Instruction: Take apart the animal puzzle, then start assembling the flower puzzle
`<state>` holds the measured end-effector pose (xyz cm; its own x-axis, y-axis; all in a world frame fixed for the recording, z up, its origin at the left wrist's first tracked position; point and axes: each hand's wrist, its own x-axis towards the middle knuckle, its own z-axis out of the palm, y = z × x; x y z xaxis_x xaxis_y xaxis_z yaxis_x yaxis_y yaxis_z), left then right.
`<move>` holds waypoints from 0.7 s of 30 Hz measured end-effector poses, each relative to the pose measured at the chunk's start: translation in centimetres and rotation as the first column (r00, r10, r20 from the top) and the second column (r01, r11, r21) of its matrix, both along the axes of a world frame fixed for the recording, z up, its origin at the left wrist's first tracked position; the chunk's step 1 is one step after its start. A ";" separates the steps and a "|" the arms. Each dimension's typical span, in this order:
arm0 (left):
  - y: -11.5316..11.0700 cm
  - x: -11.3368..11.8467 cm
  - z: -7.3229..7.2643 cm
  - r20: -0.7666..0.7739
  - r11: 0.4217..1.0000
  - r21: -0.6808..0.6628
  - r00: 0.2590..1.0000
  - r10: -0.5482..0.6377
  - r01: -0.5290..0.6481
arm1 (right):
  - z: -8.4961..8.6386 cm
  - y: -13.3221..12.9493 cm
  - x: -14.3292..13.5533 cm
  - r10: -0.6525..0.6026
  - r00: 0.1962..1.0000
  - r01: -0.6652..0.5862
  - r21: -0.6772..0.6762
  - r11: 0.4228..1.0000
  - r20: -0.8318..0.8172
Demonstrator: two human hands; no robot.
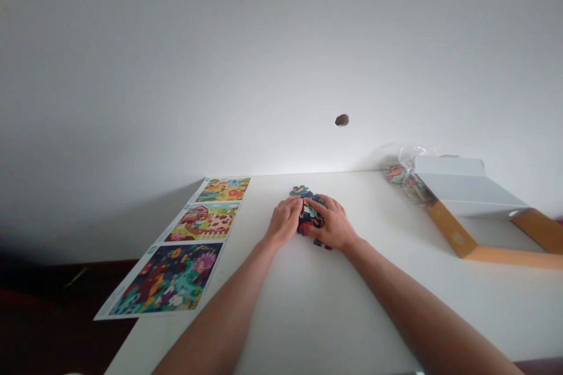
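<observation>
Puzzle pieces (pixel 311 214) lie heaped between the left hand (pixel 285 220), fingers bunched — whether pinching, I cannot tell — and the right hand (pixel 333 221), thumb and forefinger spread, likely cupped so to stop pieces straying across the bench (pixel 299 316).

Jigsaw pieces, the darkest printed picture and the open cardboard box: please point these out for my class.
Jigsaw pieces (pixel 313 218): head view, middle of the pile.
Darkest printed picture (pixel 166 278): head view, centre of its printed area.
Open cardboard box (pixel 452 233): head view, orange left wall.
</observation>
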<state>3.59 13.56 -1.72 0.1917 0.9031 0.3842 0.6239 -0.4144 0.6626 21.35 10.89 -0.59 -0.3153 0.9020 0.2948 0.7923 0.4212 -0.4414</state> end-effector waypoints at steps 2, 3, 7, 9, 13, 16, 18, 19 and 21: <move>-0.2 -0.5 0.3 0.007 1.000 -0.004 1.000 0.020 -0.020 | 0.1 0.3 0.6 -0.023 1.000 0.023 -0.007 1.000 0.006; -0.3 -0.8 0.3 0.014 0.999 -0.015 0.999 0.041 -0.041 | 0.1 0.4 0.8 -0.034 0.999 0.034 -0.008 0.999 0.007; 0.1 -1.7 0.2 -0.077 0.992 0.021 0.989 0.124 -0.123 | 0.3 0.4 1.1 -0.053 0.999 0.053 -0.005 0.999 0.010; 0.2 -1.7 0.1 -0.167 0.993 0.021 0.979 0.118 -0.116 | 0.2 0.5 1.0 -0.077 0.997 0.077 0.003 0.997 0.002; 0.0 -1.4 0.1 -0.303 0.998 -0.029 0.952 0.037 -0.047 | -0.1 0.6 0.7 -0.163 0.986 0.163 -0.002 0.987 -0.021; -0.2 -1.5 0.3 -0.304 0.998 0.026 0.951 0.055 -0.050 | 0.0 0.5 0.5 -0.213 0.977 0.213 -0.031 0.977 0.006; -0.1 -1.6 0.3 -0.294 0.996 0.061 0.952 0.086 -0.071 | 0.2 0.1 0.3 -0.209 0.977 0.211 -0.050 0.976 0.029; 0.0 -1.6 0.2 -0.296 0.994 0.072 0.950 0.098 -0.080 | 0.3 -0.1 0.2 -0.192 0.981 0.194 -0.051 0.980 0.040; 0.0 -1.6 0.1 -0.327 0.995 0.065 0.940 0.098 -0.081 | 0.4 -0.5 -0.1 -0.141 0.988 0.143 -0.034 0.989 0.067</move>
<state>2.04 13.57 -1.66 0.2342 0.9038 0.3581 0.8400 -0.3736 0.3935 21.25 10.39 -0.22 -0.2006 0.9492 0.2424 0.8702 0.2863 -0.4009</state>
